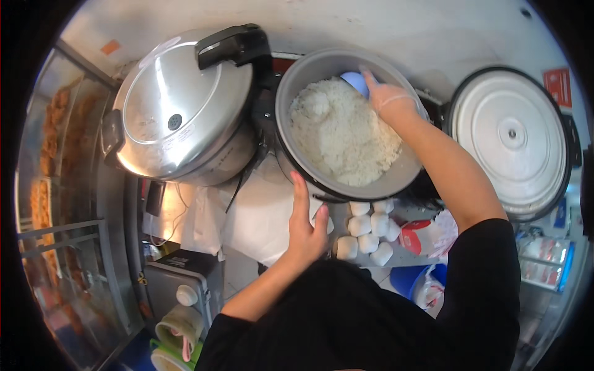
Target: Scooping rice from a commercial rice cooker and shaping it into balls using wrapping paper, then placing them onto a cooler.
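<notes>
A large rice cooker's inner pot stands uncovered in the middle, partly filled with cooked white rice. My right hand, in a clear plastic glove, reaches inside from the right and grips a blue scoop at the rice's far edge. My left hand is held up at the pot's near left side, fingers apart, holding nothing; whether it touches the pot cannot be told. Just below the pot, several rounded white wrapped portions lie grouped on the metal counter.
A second, lidded steel rice cooker stands left. The open round lid is at right. White paper sheets lie near my left hand. A glass display case with fried food is far left; a blue bin stands below the counter.
</notes>
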Action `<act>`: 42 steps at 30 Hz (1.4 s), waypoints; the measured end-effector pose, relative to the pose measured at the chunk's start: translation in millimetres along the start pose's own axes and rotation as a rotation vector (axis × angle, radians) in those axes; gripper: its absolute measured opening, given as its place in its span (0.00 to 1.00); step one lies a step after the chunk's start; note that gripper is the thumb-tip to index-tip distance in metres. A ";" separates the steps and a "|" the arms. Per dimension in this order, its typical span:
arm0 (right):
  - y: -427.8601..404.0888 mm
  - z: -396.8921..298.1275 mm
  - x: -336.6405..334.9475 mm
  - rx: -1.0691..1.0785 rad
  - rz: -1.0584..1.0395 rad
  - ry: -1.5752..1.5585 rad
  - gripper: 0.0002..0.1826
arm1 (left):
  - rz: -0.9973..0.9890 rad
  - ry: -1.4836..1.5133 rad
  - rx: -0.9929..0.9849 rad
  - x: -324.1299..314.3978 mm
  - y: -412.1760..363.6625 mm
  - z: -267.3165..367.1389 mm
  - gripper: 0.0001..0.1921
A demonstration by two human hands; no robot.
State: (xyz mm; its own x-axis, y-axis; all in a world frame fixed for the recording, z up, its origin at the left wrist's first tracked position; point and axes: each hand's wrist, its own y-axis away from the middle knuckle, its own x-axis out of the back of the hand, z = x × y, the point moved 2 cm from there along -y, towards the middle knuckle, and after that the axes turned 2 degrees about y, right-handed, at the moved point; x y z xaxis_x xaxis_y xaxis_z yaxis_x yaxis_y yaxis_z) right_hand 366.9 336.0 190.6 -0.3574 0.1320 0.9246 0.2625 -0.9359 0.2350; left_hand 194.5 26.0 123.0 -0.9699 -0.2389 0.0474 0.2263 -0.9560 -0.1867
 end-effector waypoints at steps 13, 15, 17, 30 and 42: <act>114.3 -84.5 28.7 0.462 -0.527 -0.195 0.37 | -0.252 0.029 0.060 28.2 -2.8 2.3 0.45; 129.0 -73.7 57.4 0.416 -0.619 -0.188 0.36 | -0.258 -0.003 0.047 28.4 -2.2 3.0 0.45; 133.2 -85.4 56.8 0.418 -0.543 -0.119 0.35 | -0.227 -0.010 0.024 24.4 -8.6 4.0 0.44; 55.0 28.3 -0.1 0.394 -0.332 -0.266 0.23 | -0.277 -0.078 0.041 39.3 -8.2 18.9 0.40; 162.3 -76.2 64.5 0.425 -0.320 -0.141 0.33 | -0.223 -0.063 0.023 29.1 -6.4 1.7 0.41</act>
State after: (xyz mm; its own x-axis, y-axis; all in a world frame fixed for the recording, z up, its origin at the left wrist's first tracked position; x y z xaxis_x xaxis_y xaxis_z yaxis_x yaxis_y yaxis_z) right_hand 318.2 167.7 265.5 -0.3630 0.4584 0.8113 0.5098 -0.6311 0.5847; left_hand 165.0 24.9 127.2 -0.9888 -0.0303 0.1461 0.0093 -0.9898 -0.1423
